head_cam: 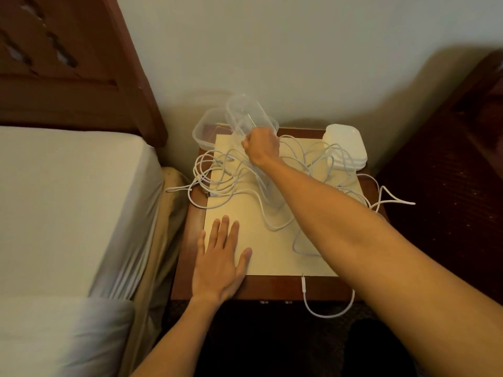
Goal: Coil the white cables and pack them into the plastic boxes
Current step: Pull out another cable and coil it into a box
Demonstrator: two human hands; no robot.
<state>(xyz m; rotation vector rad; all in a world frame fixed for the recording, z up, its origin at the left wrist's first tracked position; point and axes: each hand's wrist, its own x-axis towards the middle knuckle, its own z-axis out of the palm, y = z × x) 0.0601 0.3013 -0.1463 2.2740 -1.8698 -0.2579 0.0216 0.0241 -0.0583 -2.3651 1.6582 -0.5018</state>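
Observation:
A tangle of white cables sprawls over the small bedside table, with ends hanging off its left, right and front edges. My right hand reaches to the far side and grips a clear plastic box, tilted up off the table. Another clear plastic box lies behind it at the back left corner. My left hand rests flat on the table's front left, fingers spread, holding nothing.
A stack of white lids sits at the table's back right. A bed with a white sheet and dark wooden headboard stands close on the left. A wall rises behind; dark furniture stands at right.

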